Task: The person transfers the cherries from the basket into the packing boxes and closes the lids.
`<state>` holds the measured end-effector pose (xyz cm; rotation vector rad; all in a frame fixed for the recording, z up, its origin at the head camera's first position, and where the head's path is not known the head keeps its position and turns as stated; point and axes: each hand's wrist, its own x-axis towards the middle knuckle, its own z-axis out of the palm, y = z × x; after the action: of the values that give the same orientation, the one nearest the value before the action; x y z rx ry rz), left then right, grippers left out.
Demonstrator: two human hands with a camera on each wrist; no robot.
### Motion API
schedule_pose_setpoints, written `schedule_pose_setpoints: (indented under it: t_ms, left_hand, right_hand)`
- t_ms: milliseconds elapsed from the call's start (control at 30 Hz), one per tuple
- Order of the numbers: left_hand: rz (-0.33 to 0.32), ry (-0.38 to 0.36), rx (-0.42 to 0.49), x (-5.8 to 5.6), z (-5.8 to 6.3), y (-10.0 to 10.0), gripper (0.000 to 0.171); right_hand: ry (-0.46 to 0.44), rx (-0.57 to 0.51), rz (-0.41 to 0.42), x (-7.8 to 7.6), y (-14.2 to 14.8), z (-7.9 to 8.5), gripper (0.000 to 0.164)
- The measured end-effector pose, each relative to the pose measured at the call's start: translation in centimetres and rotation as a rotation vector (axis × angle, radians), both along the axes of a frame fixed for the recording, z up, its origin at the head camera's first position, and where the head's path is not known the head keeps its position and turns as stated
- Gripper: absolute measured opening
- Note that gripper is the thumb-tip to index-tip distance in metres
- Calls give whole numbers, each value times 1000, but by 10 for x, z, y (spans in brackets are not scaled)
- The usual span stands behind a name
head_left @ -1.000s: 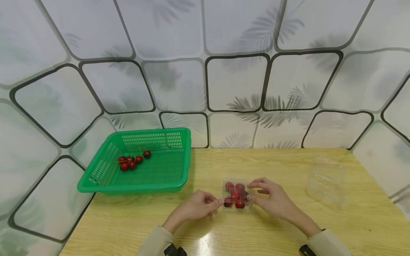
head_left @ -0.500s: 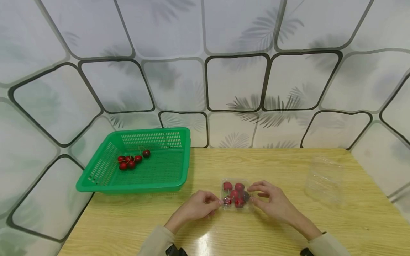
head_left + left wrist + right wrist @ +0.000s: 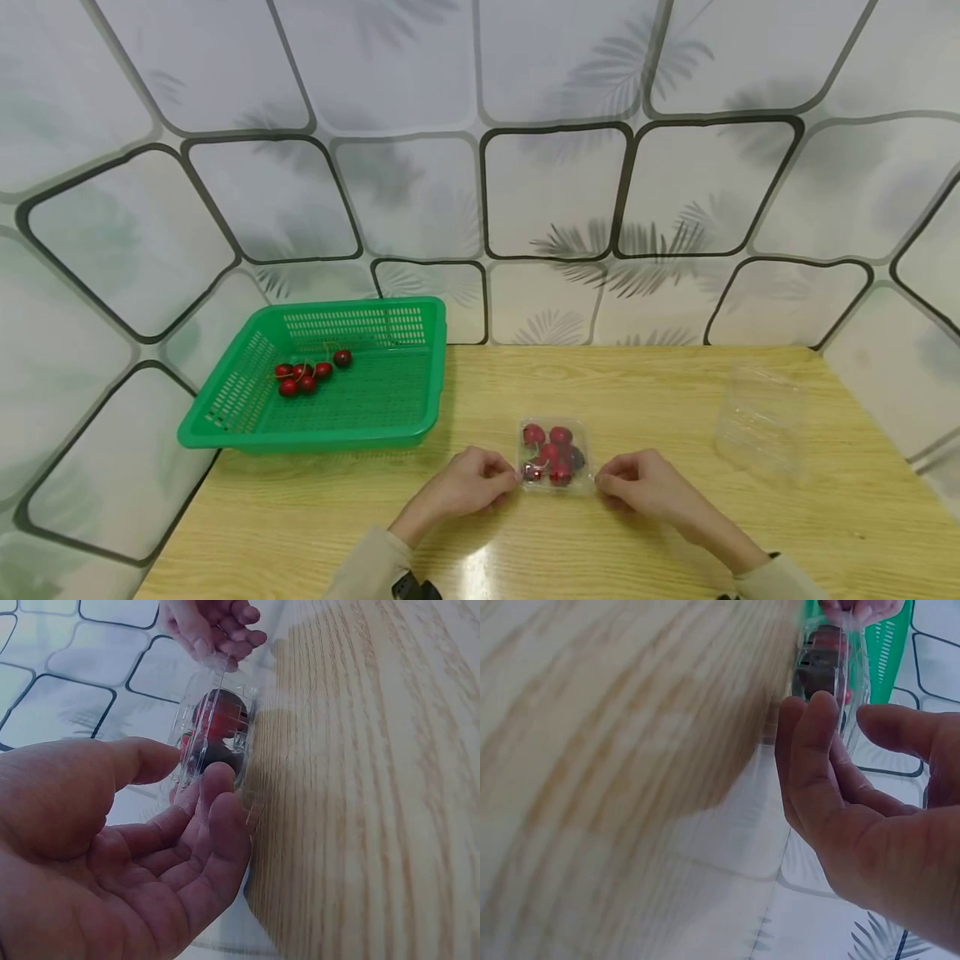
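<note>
A clear plastic box [image 3: 582, 430] sits on the table in front of me, with several red and dark cherries [image 3: 551, 454] inside and clear plastic over them. At its near left corner, my left hand [image 3: 467, 483] pinches the edge between thumb and fingertips. My right hand [image 3: 651, 485] pinches the near right corner, its other fingers curled below. In the left wrist view, the left thumb [image 3: 154, 759] lies on one side of the plastic rim and the fingertips on the other. The right wrist view has the right thumb [image 3: 889, 726] and fingertips at the opposite end of the box.
A green plastic basket [image 3: 315, 440] stands at the back left against the patterned wall covering, with several stemmed cherries [image 3: 307, 384] in its left part. Another clear plastic container [image 3: 761, 423] rests at the right of the wooden table [image 3: 495, 383].
My right hand has come down from the box's right side to its near right corner, and its spread fingers have drawn together. The left hand stays at the left corner.
</note>
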<state>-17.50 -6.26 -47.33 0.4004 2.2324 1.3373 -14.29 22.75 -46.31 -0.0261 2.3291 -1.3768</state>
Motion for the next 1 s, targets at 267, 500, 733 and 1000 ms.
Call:
schedule_pose_setpoints:
  t_ms: [267,500,733,1000]
  left_hand:
    - [17,-40,1,3,1,6,19]
    - [36,-114,46,0,-5,11,20]
    - [62,-189,86,0,-6,15,15]
    - [59,-210,94,-3,-6,15,15]
  right_hand:
    - [-87,-138,53,0,0,-8,29]
    - [-135,-156,52,-1,-3,-7,27]
    - [-139,-148,107,-4,-4,-10,25]
    - [-137,-129,103,-6,-7,-10,23]
